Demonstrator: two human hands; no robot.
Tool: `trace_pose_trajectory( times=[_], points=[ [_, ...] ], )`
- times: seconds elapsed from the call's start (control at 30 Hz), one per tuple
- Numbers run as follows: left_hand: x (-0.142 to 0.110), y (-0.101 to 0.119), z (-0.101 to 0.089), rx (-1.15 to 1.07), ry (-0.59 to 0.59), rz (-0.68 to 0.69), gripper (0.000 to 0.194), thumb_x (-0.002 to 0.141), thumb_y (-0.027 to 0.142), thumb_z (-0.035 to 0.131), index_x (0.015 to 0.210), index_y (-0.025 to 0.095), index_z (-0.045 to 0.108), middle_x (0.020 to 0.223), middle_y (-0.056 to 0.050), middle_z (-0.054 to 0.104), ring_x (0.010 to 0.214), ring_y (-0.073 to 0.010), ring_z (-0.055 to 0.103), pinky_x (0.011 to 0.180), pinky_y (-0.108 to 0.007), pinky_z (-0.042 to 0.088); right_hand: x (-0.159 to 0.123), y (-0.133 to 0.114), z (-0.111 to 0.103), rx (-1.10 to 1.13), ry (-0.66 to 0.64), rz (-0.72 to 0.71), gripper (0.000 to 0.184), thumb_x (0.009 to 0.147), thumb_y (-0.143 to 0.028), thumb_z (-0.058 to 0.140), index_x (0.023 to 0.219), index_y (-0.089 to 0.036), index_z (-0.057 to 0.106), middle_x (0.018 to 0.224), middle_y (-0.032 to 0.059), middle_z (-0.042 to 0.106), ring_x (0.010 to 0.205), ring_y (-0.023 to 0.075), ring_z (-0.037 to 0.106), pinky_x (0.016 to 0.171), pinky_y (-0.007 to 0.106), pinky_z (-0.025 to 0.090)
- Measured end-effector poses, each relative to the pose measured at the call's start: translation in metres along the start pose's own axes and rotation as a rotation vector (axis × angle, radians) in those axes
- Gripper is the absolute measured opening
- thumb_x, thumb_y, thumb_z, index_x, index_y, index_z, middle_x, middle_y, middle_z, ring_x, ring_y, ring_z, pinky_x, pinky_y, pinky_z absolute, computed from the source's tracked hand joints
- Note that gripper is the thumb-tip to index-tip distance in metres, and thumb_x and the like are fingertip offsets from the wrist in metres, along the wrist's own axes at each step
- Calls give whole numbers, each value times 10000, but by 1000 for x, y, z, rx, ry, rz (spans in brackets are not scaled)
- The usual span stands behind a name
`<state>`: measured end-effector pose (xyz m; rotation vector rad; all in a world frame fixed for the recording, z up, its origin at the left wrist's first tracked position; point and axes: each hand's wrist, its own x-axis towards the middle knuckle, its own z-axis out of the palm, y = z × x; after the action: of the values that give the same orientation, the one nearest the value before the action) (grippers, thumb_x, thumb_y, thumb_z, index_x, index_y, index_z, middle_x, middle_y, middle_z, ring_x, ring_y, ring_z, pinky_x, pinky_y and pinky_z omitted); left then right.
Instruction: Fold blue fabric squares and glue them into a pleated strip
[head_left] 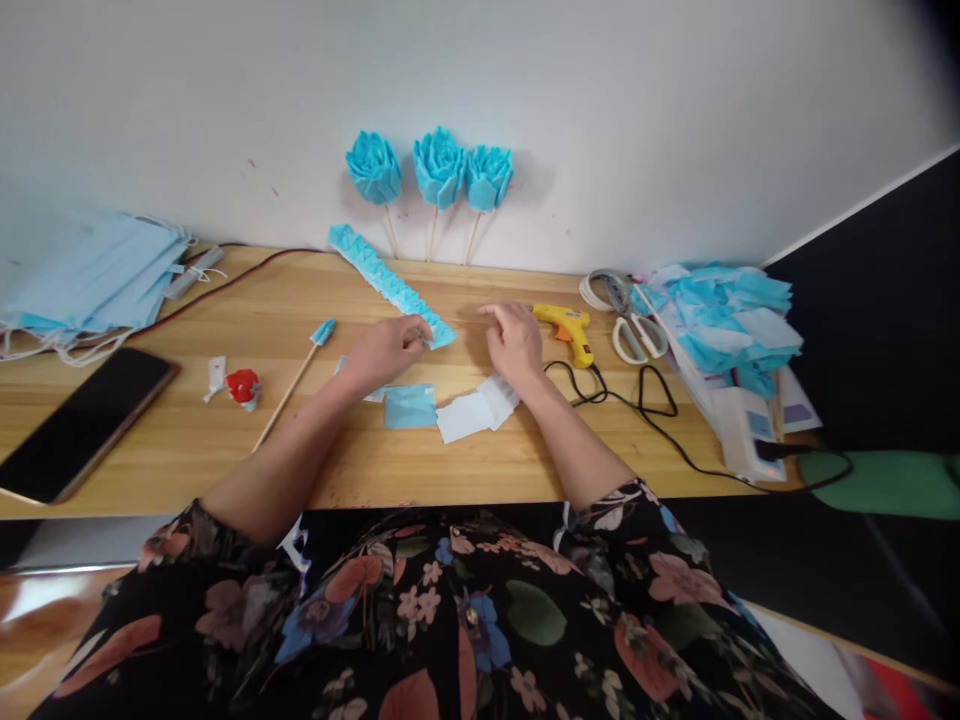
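My left hand (388, 352) is closed, with its fingertips at the near end of a folded blue fabric strip (375, 272) that slants across the table. The strip's edge shows a row of pointed folds. Held over the wood to the right, my right hand (514, 342) has its index finger stretched out and nothing visible in it. A yellow glue gun (566, 328) lies just beside that hand. Below my hands are a blue fabric piece (409, 407) and white pieces (466, 413). A stick with a small blue tip (322, 332) rests left of my left forearm.
Three blue fabric flowers (439, 170) on sticks lean against the wall. Face masks (97, 270) and a phone (86, 420) lie left, near a red wrapper (244, 386). Scissors (637, 335), tape (596, 290), a blue fabric pile (727, 315) and a power strip (742, 430) are right.
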<state>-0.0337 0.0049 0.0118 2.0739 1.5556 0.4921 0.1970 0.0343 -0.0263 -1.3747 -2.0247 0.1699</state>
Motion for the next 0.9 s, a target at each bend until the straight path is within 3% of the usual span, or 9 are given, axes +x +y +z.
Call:
trace_pose_trajectory(
  times=[0.1,0.23,0.33,0.43,0.53,0.7,0.8,0.9],
  points=[
    [1,0,-1,-79,40,-1,223,837,247,526,991,192,678,634,23,621,582,-143,509,594,-257,359,-1,-4,1,-3,-21,-26,350,877,-102,461,1124,-208,685,1162,93,738,1115,283,630,989,449,427],
    [1,1,0,-103,52,-43,150,835,278,548,888,192,660,669,13,606,619,-141,500,600,-260,325,-1,-6,0,3,-10,-46,249,961,-277,525,1154,-221,672,1152,90,748,1101,274,645,991,442,412],
    [2,1,1,-115,70,-65,159,841,319,571,876,189,656,693,2,616,647,-148,512,613,-267,328,1,-9,-4,-15,36,-30,195,983,-337,521,974,-236,687,962,55,758,951,244,660,967,420,414],
    [3,-2,4,-150,132,-56,187,849,365,598,858,187,653,738,-11,638,669,-150,529,619,-276,337,5,-18,-15,-58,63,-26,316,1013,-367,472,786,-230,644,800,34,710,822,212,624,942,390,413],
    [4,-6,5,-161,179,-45,245,866,421,599,807,188,646,729,-14,639,662,-153,530,619,-289,342,7,-33,-37,-85,-98,-106,389,1028,-388,452,730,-214,632,737,21,673,753,188,584,918,373,397],
    [3,-2,5,-126,184,-22,343,914,439,515,679,202,594,682,-17,610,663,-158,511,625,-304,339,-7,-50,-68,-51,-561,-308,259,1001,-285,508,859,-222,716,818,11,705,781,179,597,800,339,383],
    [1,2,6,-138,174,-8,336,906,435,516,676,203,594,668,-13,601,668,-159,511,623,-302,341,-25,-48,-64,-28,-645,-310,148,951,-273,597,982,-216,730,937,41,716,884,201,618,807,333,406],
    [-1,5,8,-215,145,27,344,902,439,521,679,191,608,653,-11,594,662,-153,520,620,-293,359,-38,-46,-51,-28,-649,-302,104,915,-231,628,926,-194,724,961,68,704,946,225,610,869,354,424]
  ],
)
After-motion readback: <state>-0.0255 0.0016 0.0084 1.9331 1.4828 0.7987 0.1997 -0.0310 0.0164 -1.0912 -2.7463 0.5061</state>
